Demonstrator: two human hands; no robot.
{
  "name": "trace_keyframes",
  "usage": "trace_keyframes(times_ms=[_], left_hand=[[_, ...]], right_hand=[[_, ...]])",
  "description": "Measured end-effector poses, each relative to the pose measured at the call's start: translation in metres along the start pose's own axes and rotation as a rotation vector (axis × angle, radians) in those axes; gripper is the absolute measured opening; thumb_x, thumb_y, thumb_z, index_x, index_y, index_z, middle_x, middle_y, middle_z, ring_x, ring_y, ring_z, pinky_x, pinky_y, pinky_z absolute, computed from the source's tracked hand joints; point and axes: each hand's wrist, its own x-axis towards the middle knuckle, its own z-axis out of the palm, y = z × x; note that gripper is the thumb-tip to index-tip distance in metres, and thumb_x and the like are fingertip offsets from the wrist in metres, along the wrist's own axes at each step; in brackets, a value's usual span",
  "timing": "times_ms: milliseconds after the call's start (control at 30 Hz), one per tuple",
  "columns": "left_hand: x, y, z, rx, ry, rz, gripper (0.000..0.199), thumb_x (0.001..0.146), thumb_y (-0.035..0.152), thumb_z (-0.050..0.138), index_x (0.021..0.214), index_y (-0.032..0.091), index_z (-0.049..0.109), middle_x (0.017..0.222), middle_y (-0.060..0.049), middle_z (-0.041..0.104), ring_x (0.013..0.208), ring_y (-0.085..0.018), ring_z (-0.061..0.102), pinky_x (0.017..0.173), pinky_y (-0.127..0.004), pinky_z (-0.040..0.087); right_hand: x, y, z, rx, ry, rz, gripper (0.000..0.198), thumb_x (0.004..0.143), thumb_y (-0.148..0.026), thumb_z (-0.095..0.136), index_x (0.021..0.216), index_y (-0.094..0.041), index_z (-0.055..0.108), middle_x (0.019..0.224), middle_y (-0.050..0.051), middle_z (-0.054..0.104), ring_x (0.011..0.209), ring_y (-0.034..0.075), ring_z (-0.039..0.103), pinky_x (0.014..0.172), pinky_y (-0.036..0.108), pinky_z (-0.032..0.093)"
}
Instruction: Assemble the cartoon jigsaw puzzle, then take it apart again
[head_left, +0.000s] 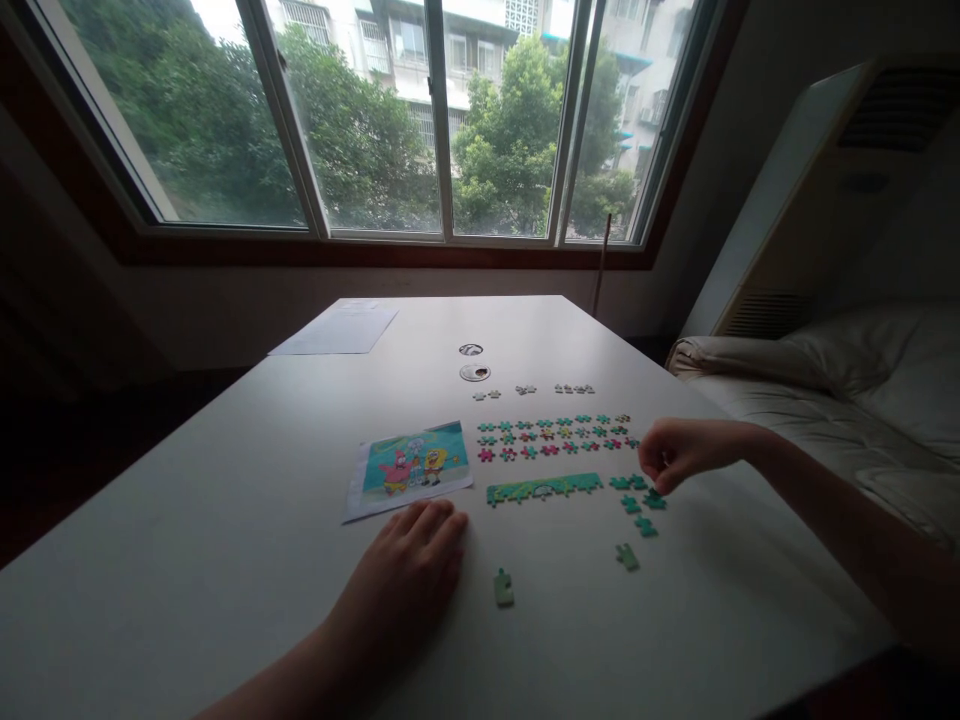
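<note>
My right hand (686, 450) is closed in a pinch over a green puzzle piece (655, 500) at the right, in a small cluster of loose green pieces (643, 526). My left hand (420, 550) rests palm down on the table, fingers lying on the surface just below the picture sheet (412, 465), holding nothing. That sheet shows cartoon characters on a teal ground. Between my hands lies a joined strip of green puzzle pieces (544, 488). Nearer to me are two separate green pieces, a left one (504, 588) and a right one (627, 557).
Rows of colourful loose puzzle pieces (551, 437) lie beyond the strip, with several pale pieces (574, 389) farther back. Two round items (474, 373) sit behind them. White paper (337, 328) lies at the far left of the white table (187, 520). A sofa (825, 400) stands at right.
</note>
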Motion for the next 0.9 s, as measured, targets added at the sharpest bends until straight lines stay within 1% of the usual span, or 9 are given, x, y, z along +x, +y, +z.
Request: trace_keyframes(times_ms=[67,133,300,467,567,667,800,900], left_hand=[[0.000,-0.001,0.001,-0.008,-0.005,-0.004,0.026,0.085,0.012,0.037,0.104,0.014,0.055,0.102,-0.010,0.057,0.093,-0.025,0.052,0.079,-0.044,0.048],[0.001,-0.001,0.001,-0.009,-0.017,-0.004,0.026,0.085,0.012,0.037,0.104,0.014,0.055,0.102,-0.010,0.057,0.093,-0.025,0.052,0.080,-0.044,0.048],[0.004,-0.003,-0.002,0.012,-0.073,0.011,0.025,0.086,0.014,0.039,0.104,0.016,0.055,0.104,-0.010,0.057,0.096,-0.026,0.051,0.080,-0.043,0.047],[0.005,-0.004,-0.007,0.044,-0.118,0.034,0.026,0.087,0.016,0.037,0.106,0.017,0.054,0.105,-0.010,0.057,0.094,-0.026,0.052,0.078,-0.043,0.047],[0.004,-0.005,-0.009,0.066,-0.109,0.054,0.027,0.087,0.017,0.037,0.107,0.016,0.054,0.105,-0.010,0.057,0.093,-0.026,0.053,0.077,-0.042,0.047],[0.003,-0.004,-0.012,0.058,-0.068,0.112,0.026,0.087,0.017,0.037,0.105,0.016,0.056,0.103,-0.010,0.059,0.091,-0.024,0.055,0.077,-0.040,0.046],[0.000,0.004,-0.017,-0.019,-0.043,0.236,0.024,0.089,0.014,0.036,0.100,0.018,0.058,0.093,-0.007,0.061,0.083,-0.020,0.056,0.074,-0.034,0.046],[-0.001,0.012,-0.021,-0.088,-0.033,0.320,0.023,0.088,0.012,0.037,0.099,0.017,0.056,0.087,-0.007,0.061,0.079,-0.018,0.057,0.070,-0.032,0.046]], right_hand=[[-0.012,0.007,0.010,-0.002,-0.011,0.056,0.032,0.065,-0.042,0.068,0.071,-0.012,0.061,0.062,-0.001,0.054,0.057,0.009,0.046,0.053,0.020,0.034],[-0.017,0.011,0.018,-0.003,0.004,0.091,0.031,0.066,-0.041,0.067,0.071,-0.011,0.060,0.063,-0.001,0.055,0.058,0.010,0.045,0.053,0.021,0.034],[-0.016,0.013,0.029,-0.009,0.041,0.120,0.032,0.066,-0.043,0.066,0.072,-0.012,0.060,0.063,0.000,0.054,0.058,0.010,0.044,0.053,0.021,0.033],[-0.017,0.016,0.030,-0.058,0.108,0.142,0.034,0.066,-0.047,0.065,0.069,-0.013,0.059,0.060,-0.002,0.050,0.056,0.010,0.041,0.050,0.021,0.030],[-0.023,0.018,0.025,-0.080,0.188,0.108,0.035,0.067,-0.047,0.065,0.067,-0.014,0.054,0.060,-0.003,0.047,0.056,0.009,0.039,0.050,0.020,0.030],[-0.023,0.019,0.022,-0.094,0.242,0.058,0.033,0.068,-0.045,0.064,0.068,-0.014,0.053,0.062,-0.003,0.047,0.058,0.009,0.040,0.052,0.020,0.031],[-0.016,0.018,0.026,-0.081,0.198,0.028,0.031,0.069,-0.044,0.063,0.077,-0.014,0.060,0.065,-0.001,0.052,0.060,0.011,0.044,0.054,0.021,0.033],[-0.012,0.019,0.028,-0.057,0.180,0.025,0.033,0.069,-0.045,0.064,0.080,-0.014,0.061,0.068,0.001,0.055,0.063,0.012,0.047,0.055,0.022,0.035]])
